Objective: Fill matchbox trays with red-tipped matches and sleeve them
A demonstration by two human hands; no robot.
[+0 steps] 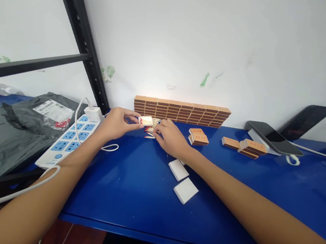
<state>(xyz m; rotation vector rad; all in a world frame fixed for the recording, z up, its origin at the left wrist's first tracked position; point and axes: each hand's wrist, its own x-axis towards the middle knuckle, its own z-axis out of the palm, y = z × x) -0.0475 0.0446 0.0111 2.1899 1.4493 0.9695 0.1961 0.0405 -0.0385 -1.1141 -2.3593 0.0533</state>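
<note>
A small white matchbox tray (146, 120) with red-tipped matches in it is held between the thumb and fingers of my left hand (119, 123). Just right of it, my right hand (170, 137) has its fingers bent down at a pile of loose matches (150, 131) on the blue table; whether it pinches any is too small to make out. Behind both hands, a wall of stacked matchboxes (181, 112) stands against the white wall. Two white box pieces (178, 170) (186, 190) lie nearer me, below my right forearm.
Small matchbox stacks (198, 136) (247, 147) sit to the right, near a phone (274, 137) on a stand. At the left are a white power strip (69, 137) with cables, a grey plastic bag (13, 129) and a black metal frame (85, 44). The table's edge (139, 236) runs along the front.
</note>
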